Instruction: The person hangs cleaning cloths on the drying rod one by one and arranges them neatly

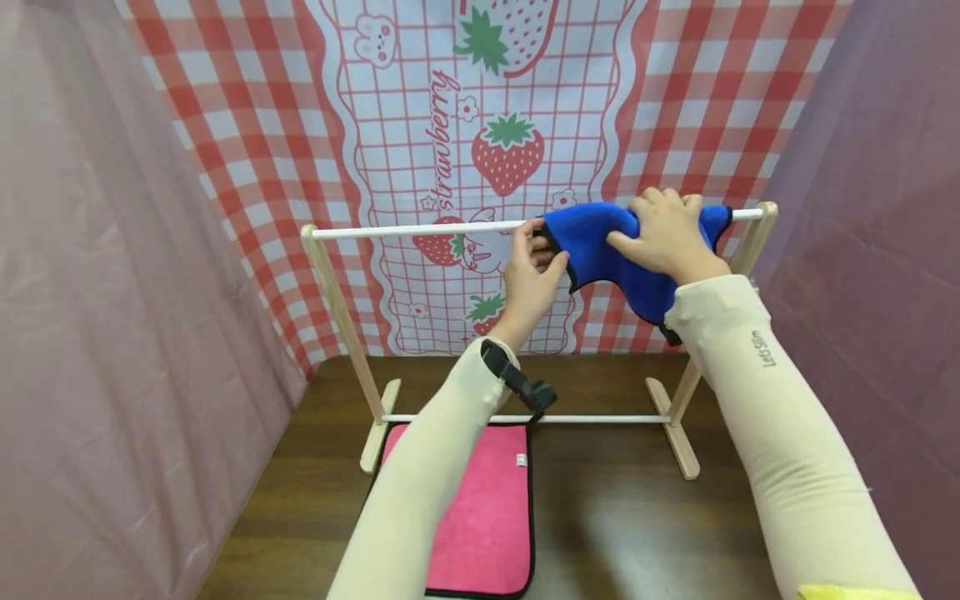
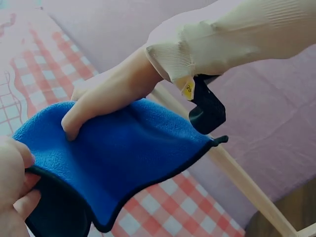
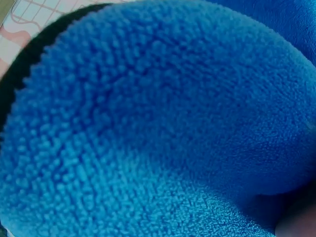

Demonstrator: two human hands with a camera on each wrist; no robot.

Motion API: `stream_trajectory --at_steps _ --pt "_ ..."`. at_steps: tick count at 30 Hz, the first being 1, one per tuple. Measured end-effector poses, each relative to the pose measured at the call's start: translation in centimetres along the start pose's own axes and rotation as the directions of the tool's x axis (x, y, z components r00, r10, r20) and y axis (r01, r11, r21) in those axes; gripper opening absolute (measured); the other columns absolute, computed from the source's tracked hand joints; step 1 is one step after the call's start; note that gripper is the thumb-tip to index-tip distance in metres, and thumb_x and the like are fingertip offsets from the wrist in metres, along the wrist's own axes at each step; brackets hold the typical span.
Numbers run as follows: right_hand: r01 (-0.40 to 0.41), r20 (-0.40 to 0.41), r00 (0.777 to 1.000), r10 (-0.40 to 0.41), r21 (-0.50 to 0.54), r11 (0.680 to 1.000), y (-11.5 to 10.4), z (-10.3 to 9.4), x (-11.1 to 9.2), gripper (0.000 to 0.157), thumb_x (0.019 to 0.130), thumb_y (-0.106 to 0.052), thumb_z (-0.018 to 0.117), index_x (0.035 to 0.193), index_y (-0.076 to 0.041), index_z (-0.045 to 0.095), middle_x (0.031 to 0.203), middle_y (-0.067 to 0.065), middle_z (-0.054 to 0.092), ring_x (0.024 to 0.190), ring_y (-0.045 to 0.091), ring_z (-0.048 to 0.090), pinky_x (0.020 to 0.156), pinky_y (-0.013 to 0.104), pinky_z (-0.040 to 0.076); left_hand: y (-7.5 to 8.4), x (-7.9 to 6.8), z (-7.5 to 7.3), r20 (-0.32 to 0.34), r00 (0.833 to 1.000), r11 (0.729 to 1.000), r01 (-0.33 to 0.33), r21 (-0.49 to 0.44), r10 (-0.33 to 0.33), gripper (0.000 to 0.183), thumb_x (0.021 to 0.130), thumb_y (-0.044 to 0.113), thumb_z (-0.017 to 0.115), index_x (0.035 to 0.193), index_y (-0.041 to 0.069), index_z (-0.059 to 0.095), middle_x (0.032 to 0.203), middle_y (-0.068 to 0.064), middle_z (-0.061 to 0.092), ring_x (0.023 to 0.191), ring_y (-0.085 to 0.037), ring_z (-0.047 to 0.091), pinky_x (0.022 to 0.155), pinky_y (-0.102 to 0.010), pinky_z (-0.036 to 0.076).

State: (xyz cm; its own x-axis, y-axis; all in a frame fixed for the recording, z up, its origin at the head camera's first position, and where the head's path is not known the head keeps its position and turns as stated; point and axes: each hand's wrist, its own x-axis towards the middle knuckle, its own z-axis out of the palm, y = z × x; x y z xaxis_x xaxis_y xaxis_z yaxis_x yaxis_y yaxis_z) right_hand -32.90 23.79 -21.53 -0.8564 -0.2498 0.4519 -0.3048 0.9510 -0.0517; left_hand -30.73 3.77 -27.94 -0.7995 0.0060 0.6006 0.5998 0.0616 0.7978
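A blue fleecy towel (image 1: 585, 242) with black edging hangs over the right part of the white top bar (image 1: 420, 228) of a wooden rack. My left hand (image 1: 531, 279) holds the towel's left edge, thumb in front and fingers behind it. Over the top of the cloth, my right hand (image 1: 667, 233) grips it, fingers over the bar and thumb on the front side. In the left wrist view, the right hand (image 2: 111, 94) clasps the upper fold while the towel (image 2: 133, 158) droops below. Blue pile (image 3: 163, 108) fills most of the right wrist view.
A pink towel (image 1: 487, 508) with black edging lies flat on the brown table (image 1: 600, 517), partly behind the left sleeve. The rack's wooden posts (image 1: 345, 325) stand on feet (image 1: 672, 429) joined by a low white bar (image 1: 600, 419). Behind hangs a strawberry-print checked cloth (image 1: 285, 150).
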Motion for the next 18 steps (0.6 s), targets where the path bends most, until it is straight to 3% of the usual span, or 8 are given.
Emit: stream_trajectory --at_steps 5,11,14,18 --pt "0.007 0.010 1.000 -0.007 -0.015 1.000 0.1 -0.1 0.1 0.065 0.094 -0.043 0.057 0.132 0.009 0.052 0.129 0.033 0.048 0.119 0.050 0.040 0.098 0.072 0.025 0.3 0.3 0.2 -0.076 0.997 0.999 -0.013 -0.032 0.011 0.045 0.091 -0.005 0.067 0.133 0.001 0.051 0.112 -0.019 0.064 0.096 -0.027 0.066 0.079 -0.023 0.055" --pt "0.021 0.077 0.997 -0.021 0.004 1.000 0.4 -0.8 0.1 0.076 0.092 -0.053 0.057 0.136 0.008 0.049 0.132 0.032 0.045 0.121 0.051 0.038 0.095 0.071 0.025 0.3 0.7 0.1 -0.091 0.993 0.994 -0.078 -0.073 0.071 0.032 0.087 -0.010 0.068 0.118 -0.006 0.061 0.108 -0.021 0.062 0.092 -0.029 0.070 0.076 -0.022 0.057" --pt "0.029 0.092 0.995 -0.035 0.065 0.997 0.4 -1.1 0.0 0.078 0.093 -0.057 0.055 0.139 0.005 0.048 0.133 0.031 0.045 0.122 0.051 0.037 0.095 0.070 0.023 0.2 0.7 0.0 -0.089 0.993 0.994 -0.088 -0.068 0.082 0.032 0.086 -0.011 0.068 0.117 -0.008 0.062 0.108 -0.021 0.062 0.090 -0.030 0.070 0.075 -0.022 0.057" --pt "0.038 0.030 0.999 -0.045 0.201 0.979 0.7 -1.4 -0.3 0.070 0.095 -0.053 0.056 0.140 0.000 0.049 0.134 0.030 0.047 0.124 0.051 0.036 0.097 0.070 0.023 0.2 0.8 -0.1 -0.090 0.993 0.994 -0.085 -0.065 0.079 0.033 0.085 -0.012 0.069 0.117 -0.008 0.063 0.108 -0.022 0.064 0.089 -0.029 0.070 0.074 -0.021 0.057"
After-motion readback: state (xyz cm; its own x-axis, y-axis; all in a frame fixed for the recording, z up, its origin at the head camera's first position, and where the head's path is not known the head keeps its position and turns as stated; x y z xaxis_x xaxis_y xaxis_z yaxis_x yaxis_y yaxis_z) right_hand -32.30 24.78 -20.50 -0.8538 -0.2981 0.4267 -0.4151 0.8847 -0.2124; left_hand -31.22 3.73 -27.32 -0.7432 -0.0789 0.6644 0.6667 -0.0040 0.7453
